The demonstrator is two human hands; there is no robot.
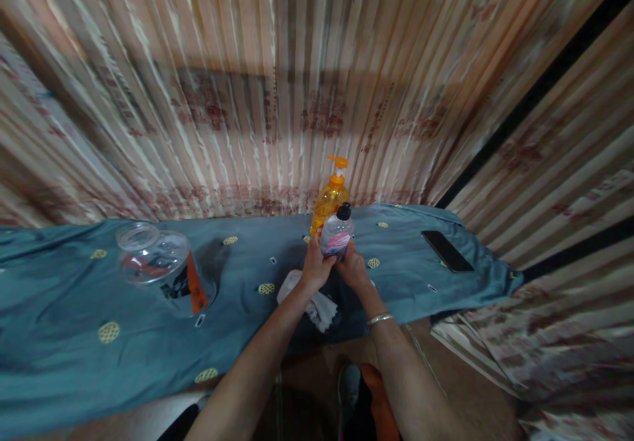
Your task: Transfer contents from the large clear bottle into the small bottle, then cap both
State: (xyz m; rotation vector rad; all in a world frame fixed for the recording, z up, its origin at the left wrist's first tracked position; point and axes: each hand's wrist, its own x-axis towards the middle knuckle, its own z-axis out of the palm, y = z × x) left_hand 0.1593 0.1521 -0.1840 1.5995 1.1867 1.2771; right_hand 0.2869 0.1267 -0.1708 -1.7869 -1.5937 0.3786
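Observation:
A clear bottle with a black cap and pink label (337,235) is held between my two hands above the blue-green cloth. My left hand (316,268) grips its left side, and my right hand (353,267) closes round its lower right side. Just behind it stands an orange pump bottle (329,200) of yellow-orange liquid, its lower part partly hidden. Below my left wrist lies a crumpled white cloth (321,310), partly covered by my forearm.
On the left of the blue-green cloth (148,342) sits a large clear jar (171,269) with an orange and black label. A dark phone (447,251) lies at the right. Pleated curtains (247,111) hang behind and on the right.

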